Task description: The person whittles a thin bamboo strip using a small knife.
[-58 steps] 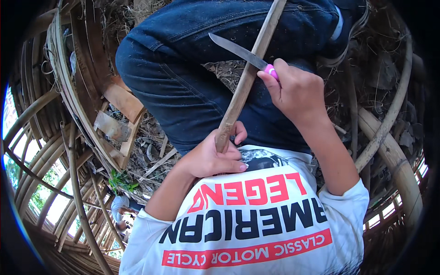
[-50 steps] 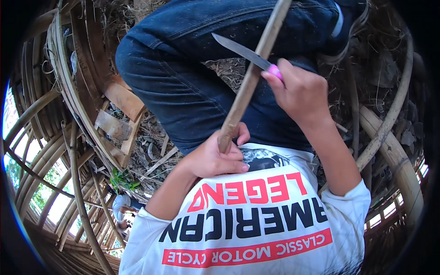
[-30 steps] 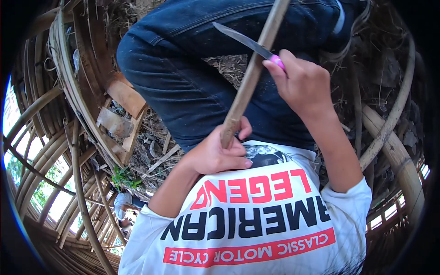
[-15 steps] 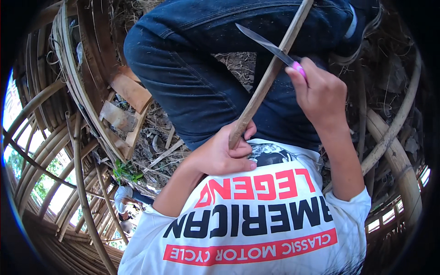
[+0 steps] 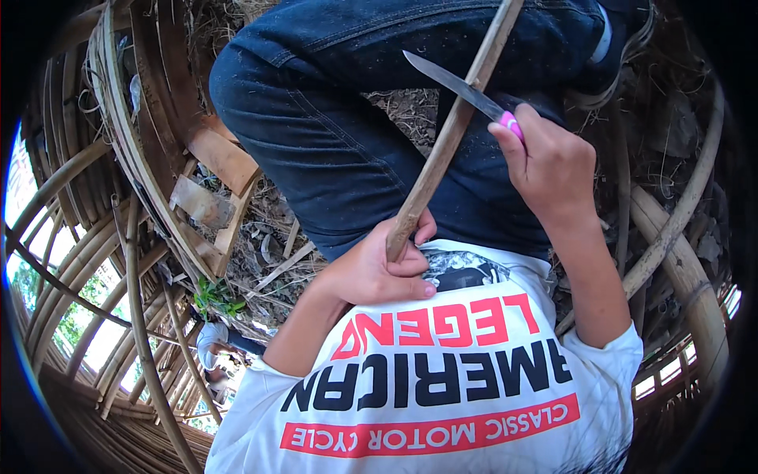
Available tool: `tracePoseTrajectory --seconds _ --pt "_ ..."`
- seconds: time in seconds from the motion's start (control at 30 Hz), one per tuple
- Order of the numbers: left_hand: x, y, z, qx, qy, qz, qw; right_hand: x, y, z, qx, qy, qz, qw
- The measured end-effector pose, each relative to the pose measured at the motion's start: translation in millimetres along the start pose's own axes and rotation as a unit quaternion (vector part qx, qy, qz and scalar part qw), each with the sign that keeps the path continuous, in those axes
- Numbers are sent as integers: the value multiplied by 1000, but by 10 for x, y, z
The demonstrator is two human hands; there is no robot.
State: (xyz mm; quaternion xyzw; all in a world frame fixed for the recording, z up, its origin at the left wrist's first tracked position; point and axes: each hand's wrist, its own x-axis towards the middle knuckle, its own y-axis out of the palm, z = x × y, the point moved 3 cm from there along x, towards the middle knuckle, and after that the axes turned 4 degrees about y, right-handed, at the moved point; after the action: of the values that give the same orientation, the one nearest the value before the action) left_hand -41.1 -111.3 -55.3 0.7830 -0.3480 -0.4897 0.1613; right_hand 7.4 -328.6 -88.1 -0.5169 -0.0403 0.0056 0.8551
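Observation:
A long strip of wood or bamboo (image 5: 446,146) runs slantwise from my waist up across my raised leg and out past the top of the picture. My left hand (image 5: 387,265) is closed round its near end, against the front of my shirt. In my right hand (image 5: 550,162) is a knife (image 5: 450,81) with a pink handle and a long narrow blade. The blade lies across the strip over my leg, its tip pointing to the upper left. My right fingers are wrapped round the handle, hiding most of it.
Curved bamboo poles (image 5: 142,332) form a lattice at the left. Cut boards (image 5: 223,160) lie on the littered ground beside my knee, near a small green plant (image 5: 215,299). Thick poles (image 5: 683,276) stand at the right. Another person (image 5: 215,344) is seen beyond the lattice.
The strip and my left hand have shifted slightly to the left. The knife has moved a little down and left, its blade still across the strip.

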Motion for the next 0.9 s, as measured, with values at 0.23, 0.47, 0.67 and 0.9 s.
tracePoseTrajectory --seconds 0.23,0.47,0.67,0.9 --pt "39 -5 11 -102 5 -13 995 251 177 130 6 -2 -21 1000" --pt "35 43 10 -11 -21 1 1000 110 63 -159 -19 7 -2 1000" --pt "11 -15 -46 14 -13 -14 1000 533 119 -52 -10 -11 -56 998" --pt "1 -54 -10 -59 -13 12 998 54 23 32 80 78 3 994"
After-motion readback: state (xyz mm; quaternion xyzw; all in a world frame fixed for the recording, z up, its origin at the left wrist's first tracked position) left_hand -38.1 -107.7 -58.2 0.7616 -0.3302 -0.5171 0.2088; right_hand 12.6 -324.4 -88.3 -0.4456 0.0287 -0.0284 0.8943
